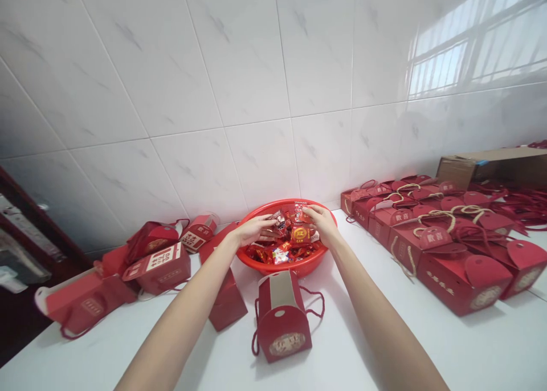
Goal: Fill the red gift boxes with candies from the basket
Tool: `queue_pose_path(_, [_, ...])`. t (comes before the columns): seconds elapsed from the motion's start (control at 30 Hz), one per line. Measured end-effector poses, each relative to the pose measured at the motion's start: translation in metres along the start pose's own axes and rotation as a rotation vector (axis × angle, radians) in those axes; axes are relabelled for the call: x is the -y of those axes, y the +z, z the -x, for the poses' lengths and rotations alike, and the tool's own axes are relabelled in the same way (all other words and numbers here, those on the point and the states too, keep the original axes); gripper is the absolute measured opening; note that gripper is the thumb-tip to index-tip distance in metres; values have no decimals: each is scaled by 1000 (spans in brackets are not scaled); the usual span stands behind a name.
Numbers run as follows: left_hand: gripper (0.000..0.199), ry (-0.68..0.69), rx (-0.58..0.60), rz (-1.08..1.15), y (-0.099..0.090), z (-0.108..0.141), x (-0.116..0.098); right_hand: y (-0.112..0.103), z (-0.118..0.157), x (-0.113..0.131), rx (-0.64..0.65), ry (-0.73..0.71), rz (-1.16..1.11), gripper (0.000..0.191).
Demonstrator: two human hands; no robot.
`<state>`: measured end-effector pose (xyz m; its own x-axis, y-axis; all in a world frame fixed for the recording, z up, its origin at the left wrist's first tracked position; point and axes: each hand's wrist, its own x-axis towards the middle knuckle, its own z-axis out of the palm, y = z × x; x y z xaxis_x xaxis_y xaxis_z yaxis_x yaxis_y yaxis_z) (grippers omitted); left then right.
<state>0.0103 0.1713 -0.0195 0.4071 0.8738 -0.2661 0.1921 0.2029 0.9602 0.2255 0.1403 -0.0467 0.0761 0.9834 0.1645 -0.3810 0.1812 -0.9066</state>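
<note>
A red plastic basket (299,270) stands against the tiled wall, holding many wrapped sweets (282,253). My left hand (257,229) is over its left side, fingers closed around a dark red packet (280,223). My right hand (319,221) is over the right side, its fingers pinching a red packet (300,213). Between my hands lies a red and gold packet (300,233). In front of the basket is a red box (284,322) with an open top and dark red cord handles.
Another red box (228,302) stands left of the basket. Further left are several red boxes (160,268), some tilted. Rows of closed red boxes (464,277) with cord handles fill the right side of the white table (342,351). Behind them is a cardboard carton (457,172).
</note>
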Motion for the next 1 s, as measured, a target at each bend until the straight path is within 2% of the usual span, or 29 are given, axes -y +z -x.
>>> queue_pose_path(0.17, [46,74,-22,41,10,10,-3,-1,0,0,4,16,-19,34])
queue_pose_path(0.33, [42,177,-60,50,16,17,2,-1,0,1,-4,31,-39,33])
queue_pose_path(0.6, [26,253,-134,-101,18,19,11,-2,-2,-1,26,39,-73,36])
queue_pose_path(0.8, [37,310,-137,-227,23,25,7,-4,-1,1,73,44,-95,37])
queue_pose_path(1.0, [47,459,-172,-378,23,23,7,-4,0,1,105,27,-66,38])
